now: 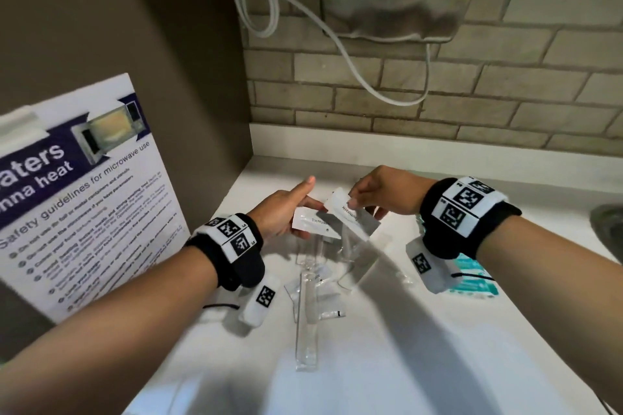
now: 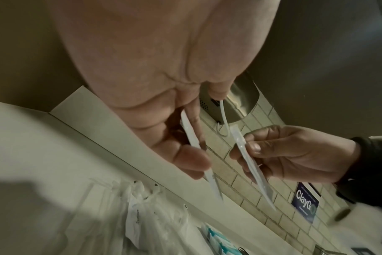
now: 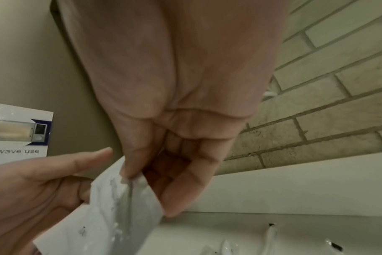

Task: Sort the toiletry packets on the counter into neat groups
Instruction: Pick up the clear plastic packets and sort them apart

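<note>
Sorting at an early stage, judged from the layout. Left hand (image 1: pixel 282 212) pinches one white toothpaste packet (image 1: pixel 313 223) between thumb and curled fingers, index finger held out straight above it. Right hand (image 1: pixel 384 194) pinches a second toothpaste packet (image 1: pixel 350 212) by its upper corner, thumb on the printed face, remaining fingers curled behind. Both packets are lifted off the counter (image 1: pixel 421 330), nearly touching at their inner edges, between the two sets of fingertips.

Orientation: the packet in the left hand has its long axis running from the left fingertips down and toward the right hand, printed face up. The packet in the right hand hangs from the pinch, long axis slanting down and away from the right thumb. The left wrist view shows both packets edge-on, roughly parallel, thin and flat; the left-held one (image 2: pixel 199 155) sits just beside the right-held one (image 2: pixel 249 162).

Done: two like packets appear to be paired in the hands. Left: no finished group is visible. Below the fingers a loose heap of clear sleeves (image 1: pixel 308 310) lies overlapped at mixed angles, and a teal-striped packet (image 1: pixel 478 283) lies partly hidden under the right wrist. These presumably await sorting, and the held pair awaits setting down.
</note>
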A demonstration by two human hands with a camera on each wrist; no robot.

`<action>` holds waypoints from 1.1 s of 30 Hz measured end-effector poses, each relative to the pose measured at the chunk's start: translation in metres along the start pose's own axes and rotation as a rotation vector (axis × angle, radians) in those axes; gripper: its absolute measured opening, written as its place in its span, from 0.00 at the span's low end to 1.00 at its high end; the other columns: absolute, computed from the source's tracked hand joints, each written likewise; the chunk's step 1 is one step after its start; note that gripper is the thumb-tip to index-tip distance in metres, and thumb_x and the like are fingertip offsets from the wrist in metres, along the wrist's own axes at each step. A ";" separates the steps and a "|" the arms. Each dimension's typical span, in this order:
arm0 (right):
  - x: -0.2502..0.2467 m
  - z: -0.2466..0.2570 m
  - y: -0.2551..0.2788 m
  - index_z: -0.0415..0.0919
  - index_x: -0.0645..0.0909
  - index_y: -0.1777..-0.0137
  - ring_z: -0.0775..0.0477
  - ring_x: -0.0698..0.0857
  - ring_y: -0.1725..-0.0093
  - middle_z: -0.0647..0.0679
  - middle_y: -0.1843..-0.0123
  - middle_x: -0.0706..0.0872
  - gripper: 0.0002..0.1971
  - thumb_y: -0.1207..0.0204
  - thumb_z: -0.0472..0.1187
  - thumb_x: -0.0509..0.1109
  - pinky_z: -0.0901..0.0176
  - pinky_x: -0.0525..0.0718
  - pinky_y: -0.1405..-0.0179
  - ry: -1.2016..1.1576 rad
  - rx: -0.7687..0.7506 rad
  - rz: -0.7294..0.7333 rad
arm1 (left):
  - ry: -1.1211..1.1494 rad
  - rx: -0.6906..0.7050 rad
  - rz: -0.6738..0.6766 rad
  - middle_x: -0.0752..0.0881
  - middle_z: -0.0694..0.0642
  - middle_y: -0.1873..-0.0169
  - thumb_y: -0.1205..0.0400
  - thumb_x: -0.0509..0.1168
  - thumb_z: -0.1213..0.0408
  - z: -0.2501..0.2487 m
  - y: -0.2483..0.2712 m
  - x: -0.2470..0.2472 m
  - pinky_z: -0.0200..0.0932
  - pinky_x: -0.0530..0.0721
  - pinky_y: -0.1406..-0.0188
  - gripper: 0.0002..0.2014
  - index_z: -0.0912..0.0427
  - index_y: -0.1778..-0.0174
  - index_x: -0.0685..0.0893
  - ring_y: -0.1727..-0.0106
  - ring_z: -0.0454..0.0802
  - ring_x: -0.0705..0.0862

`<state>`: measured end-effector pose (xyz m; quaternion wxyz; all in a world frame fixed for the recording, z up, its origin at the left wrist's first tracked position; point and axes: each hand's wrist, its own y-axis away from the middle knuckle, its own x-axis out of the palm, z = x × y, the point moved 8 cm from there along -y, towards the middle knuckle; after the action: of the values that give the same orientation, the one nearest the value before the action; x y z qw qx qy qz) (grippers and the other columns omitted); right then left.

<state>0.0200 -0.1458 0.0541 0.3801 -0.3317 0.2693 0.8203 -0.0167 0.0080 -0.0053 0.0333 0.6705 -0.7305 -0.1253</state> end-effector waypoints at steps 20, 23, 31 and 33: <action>0.012 0.011 -0.036 0.38 0.77 0.60 0.43 0.89 0.70 0.40 0.66 0.88 0.07 0.28 0.32 0.74 0.57 0.89 0.68 -0.403 0.016 -0.173 | 0.121 0.081 -0.194 0.86 0.56 0.52 0.18 0.67 0.56 0.002 -0.004 -0.019 0.40 0.87 0.64 0.17 0.67 0.44 0.88 0.53 0.45 0.83; 0.026 0.009 -0.036 0.39 0.79 0.57 0.50 0.87 0.75 0.41 0.66 0.89 0.09 0.29 0.35 0.79 0.61 0.88 0.70 -0.354 0.018 -0.048 | 0.124 0.107 -0.248 0.87 0.56 0.54 0.17 0.67 0.61 0.000 -0.001 -0.028 0.38 0.87 0.64 0.10 0.64 0.47 0.87 0.54 0.45 0.85; 0.046 0.007 -0.029 0.36 0.75 0.52 0.48 0.86 0.75 0.40 0.64 0.90 0.27 0.33 0.60 0.78 0.55 0.83 0.73 0.110 0.032 -0.063 | -0.041 0.151 -0.232 0.82 0.54 0.49 0.16 0.64 0.72 0.003 0.014 -0.039 0.36 0.89 0.61 0.08 0.56 0.48 0.86 0.57 0.44 0.85; 0.068 0.004 -0.025 0.37 0.79 0.49 0.46 0.86 0.61 0.41 0.55 0.90 0.27 0.30 0.62 0.73 0.50 0.84 0.57 0.294 -0.032 0.081 | -0.018 0.145 -0.293 0.81 0.54 0.49 0.15 0.62 0.71 0.006 0.020 -0.050 0.36 0.88 0.65 0.09 0.55 0.50 0.86 0.62 0.45 0.85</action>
<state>0.0054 -0.0984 0.0006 0.2978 -0.4431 0.3221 0.7819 -0.0326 0.0599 -0.0003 -0.0406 0.7692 -0.6324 -0.0818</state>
